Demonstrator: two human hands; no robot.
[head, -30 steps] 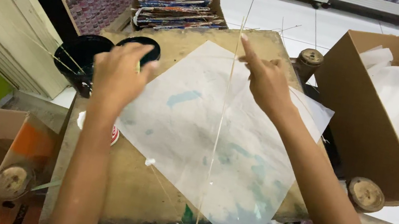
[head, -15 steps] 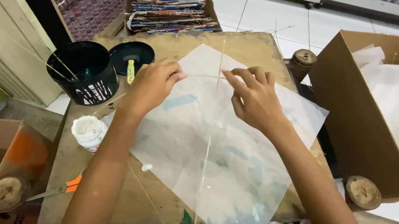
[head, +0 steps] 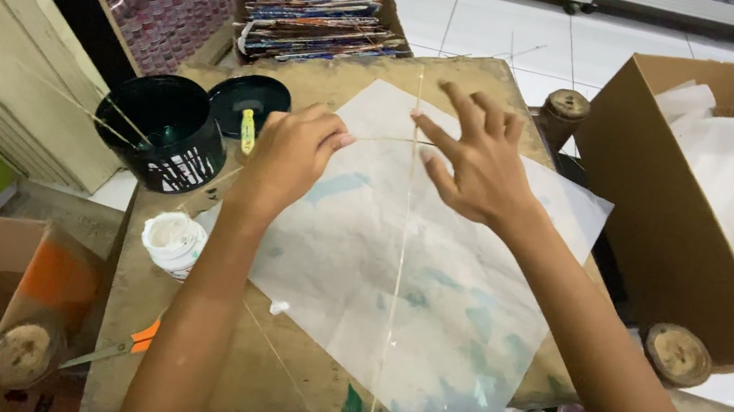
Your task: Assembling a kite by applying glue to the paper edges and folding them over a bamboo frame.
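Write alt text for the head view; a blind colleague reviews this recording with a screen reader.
Two bare hands work on a white paper sheet crossed by thin sticks on a worn wooden table: the left hand pinches a stick, the right hand spreads its fingers over the crossing. A black bucket, small white pot and cardboard box stand nearby.

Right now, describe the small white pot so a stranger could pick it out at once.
Start at the brown worktable, left edge, under the left forearm. Below the black bucket sits the small white pot. It is the only round white tub there, far smaller than the bucket, with orange-handled scissors just below.
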